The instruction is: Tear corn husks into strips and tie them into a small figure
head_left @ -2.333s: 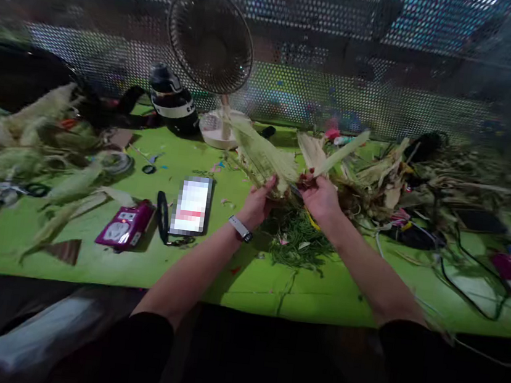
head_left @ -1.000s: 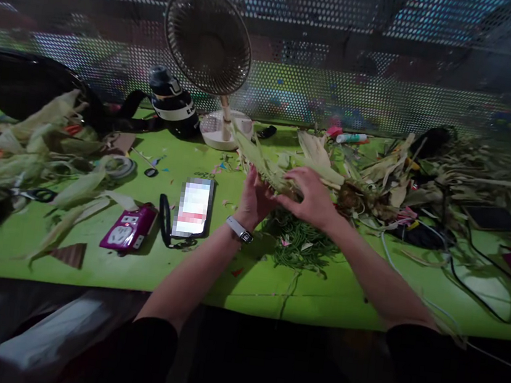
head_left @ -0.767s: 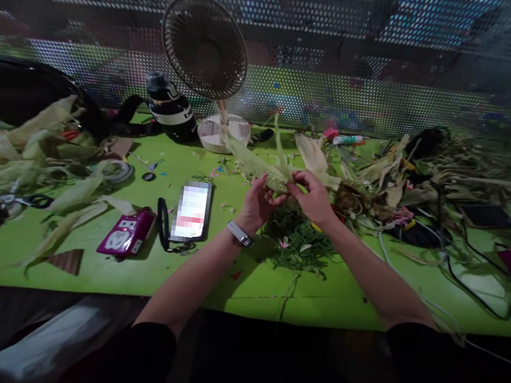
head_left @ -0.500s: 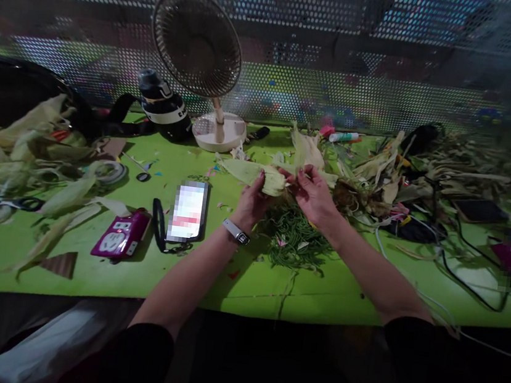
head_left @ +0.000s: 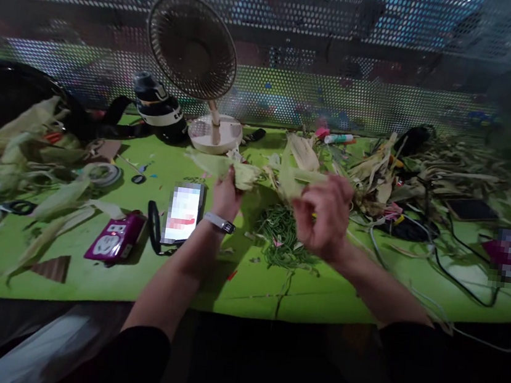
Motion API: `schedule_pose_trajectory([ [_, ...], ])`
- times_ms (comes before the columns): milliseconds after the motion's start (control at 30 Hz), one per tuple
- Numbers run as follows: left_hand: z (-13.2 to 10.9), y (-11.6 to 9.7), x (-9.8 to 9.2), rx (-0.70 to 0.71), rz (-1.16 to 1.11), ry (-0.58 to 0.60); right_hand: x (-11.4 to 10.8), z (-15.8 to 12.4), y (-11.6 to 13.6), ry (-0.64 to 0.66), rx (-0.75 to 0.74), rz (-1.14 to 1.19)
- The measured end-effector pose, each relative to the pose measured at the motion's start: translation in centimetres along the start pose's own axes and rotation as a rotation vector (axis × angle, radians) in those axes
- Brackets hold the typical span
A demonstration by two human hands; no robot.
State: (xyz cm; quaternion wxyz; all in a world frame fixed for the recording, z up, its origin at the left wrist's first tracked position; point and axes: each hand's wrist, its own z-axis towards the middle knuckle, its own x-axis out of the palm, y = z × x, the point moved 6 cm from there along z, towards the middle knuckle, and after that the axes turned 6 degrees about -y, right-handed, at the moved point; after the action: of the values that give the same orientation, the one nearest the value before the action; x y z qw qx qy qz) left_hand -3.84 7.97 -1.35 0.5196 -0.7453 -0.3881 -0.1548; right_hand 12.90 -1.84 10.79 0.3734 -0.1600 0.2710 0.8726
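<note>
My left hand (head_left: 227,197), a watch on its wrist, is closed around a bundle of pale corn husk (head_left: 247,177). A leaf of it spreads out to the left past my thumb. To the right, my blurred right hand (head_left: 324,215) is closed in a pinch on a separate pale husk strip (head_left: 288,180), which stands up from my fingers. Beneath and between my hands lies a heap of thin green strands (head_left: 287,239). Behind the strip, another dry husk (head_left: 305,153) rests on the green table (head_left: 242,302).
A fan (head_left: 216,134) and a dark bottle (head_left: 163,112) stand at the back. Left of my arm lie a phone (head_left: 184,214), a purple packet (head_left: 114,237), a tape roll (head_left: 102,174) and scissors (head_left: 21,207). Husk piles (head_left: 458,170) and cables (head_left: 462,291) spread over the right side.
My hands have moved apart. The left went left with the husk bundle; the right swung toward me and right, with a husk strip now separate from the bundle.
</note>
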Motion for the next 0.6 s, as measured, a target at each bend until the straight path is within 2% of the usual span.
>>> schedule_pose_trajectory([
  [67,-0.6,-0.1,0.6,0.105,0.059,0.011,-0.7,1.6,-4.2,-0.029,0.137,-0.082],
  [133,-1.5,0.9,1.3,0.1,0.161,0.065,-0.3,2.7,-8.8,-0.008,0.266,-0.177],
  [167,-1.9,1.5,1.3,0.083,0.198,0.046,0.3,2.8,-10.7,0.034,0.307,-0.245],
  [233,-2.4,2.2,1.2,0.064,0.233,0.034,2.0,2.5,-12.4,0.119,0.319,-0.353],
  [300,-2.7,2.4,1.1,0.067,0.223,0.056,3.9,1.5,-11.1,0.178,0.202,-0.302],
  [433,-2.9,2.9,1.6,0.047,0.111,0.205,6.5,-0.9,-5.2,0.282,-0.086,-0.147],
  [500,-3.1,3.3,1.7,0.04,0.102,0.234,6.9,-1.5,-3.9,0.283,-0.124,-0.172],
  [600,-3.3,4.1,1.7,0.032,0.131,0.263,6.8,-1.6,-3.9,0.253,-0.114,-0.164],
])
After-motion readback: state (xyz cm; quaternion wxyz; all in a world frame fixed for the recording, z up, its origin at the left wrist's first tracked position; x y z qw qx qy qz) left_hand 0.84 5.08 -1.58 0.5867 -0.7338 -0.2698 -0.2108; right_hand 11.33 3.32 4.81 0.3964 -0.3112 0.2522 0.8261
